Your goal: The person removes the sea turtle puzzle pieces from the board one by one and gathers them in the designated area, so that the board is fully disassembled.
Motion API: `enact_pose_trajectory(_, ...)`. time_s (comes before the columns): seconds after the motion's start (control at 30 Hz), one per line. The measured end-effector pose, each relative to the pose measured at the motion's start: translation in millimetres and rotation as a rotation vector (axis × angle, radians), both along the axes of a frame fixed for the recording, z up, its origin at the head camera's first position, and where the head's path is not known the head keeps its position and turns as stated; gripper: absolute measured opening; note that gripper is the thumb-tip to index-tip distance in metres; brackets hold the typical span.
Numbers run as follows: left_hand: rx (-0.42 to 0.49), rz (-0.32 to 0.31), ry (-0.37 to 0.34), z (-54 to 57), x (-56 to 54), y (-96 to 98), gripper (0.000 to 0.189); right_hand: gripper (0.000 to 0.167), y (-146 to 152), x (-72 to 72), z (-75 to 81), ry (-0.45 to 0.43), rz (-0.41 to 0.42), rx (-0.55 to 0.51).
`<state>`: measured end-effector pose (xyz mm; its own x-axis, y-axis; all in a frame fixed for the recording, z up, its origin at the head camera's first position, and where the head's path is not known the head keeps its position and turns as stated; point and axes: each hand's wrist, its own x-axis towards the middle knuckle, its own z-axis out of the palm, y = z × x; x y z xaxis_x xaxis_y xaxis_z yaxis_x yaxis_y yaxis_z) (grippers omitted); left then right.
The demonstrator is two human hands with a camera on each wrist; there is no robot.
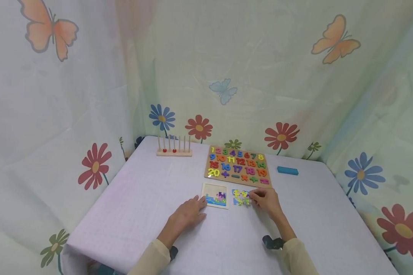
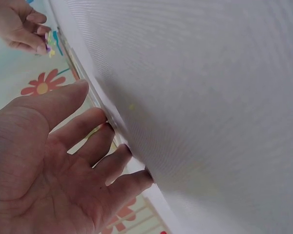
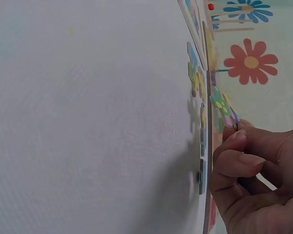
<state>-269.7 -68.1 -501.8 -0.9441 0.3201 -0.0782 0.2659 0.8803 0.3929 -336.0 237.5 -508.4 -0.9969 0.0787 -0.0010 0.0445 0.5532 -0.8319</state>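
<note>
A small wooden jigsaw tray (image 1: 211, 188) lies on the table with several pieces (image 1: 216, 200) fitted along its bottom and right. The left hand (image 1: 189, 214) rests at the tray's left edge, fingers loosely bent and holding nothing; its palm fills the lower left of the left wrist view. Just right of the tray, loose puzzle pieces (image 1: 239, 194) lie in a cluster. Over their right side the right hand (image 1: 266, 200) pinches a colourful puzzle piece (image 3: 223, 106) between thumb and fingertips, raised off the table in the right wrist view.
Behind the tray lies a wooden number board (image 1: 237, 179) with coloured digits and signs. A peg stand (image 1: 174, 154) with two red beads stands at the back left. To the board's right is a teal block (image 1: 287, 170). Flowered curtains surround the white-covered table (image 1: 141, 198).
</note>
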Motion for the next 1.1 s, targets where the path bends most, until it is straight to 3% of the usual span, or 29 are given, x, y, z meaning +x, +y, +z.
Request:
enact_pose_trajectory(0.2,0.0,0.003,-0.009,0.2,-2.3,1.2,0.054,0.015,4.5,-2.1,-2.7,-0.064,-0.008,0.025)
enact_pose_trajectory(0.53,-0.004,0.0,-0.015,0.9,-2.5,0.5,0.054,0.013,3.6,-4.7,-1.2,-0.095,0.001,0.112)
enact_pose_trajectory(0.77,-0.008,0.006,-0.031,2.7,-2.6,0.0,0.055,0.011,-0.2,-4.5,-3.9,-0.035,0.03,0.215)
enact_pose_trajectory(1.1,-0.021,0.006,-0.038,1.1,-4.6,0.7,0.056,0.009,-1.6,-4.7,-6.6,-0.004,0.023,0.241)
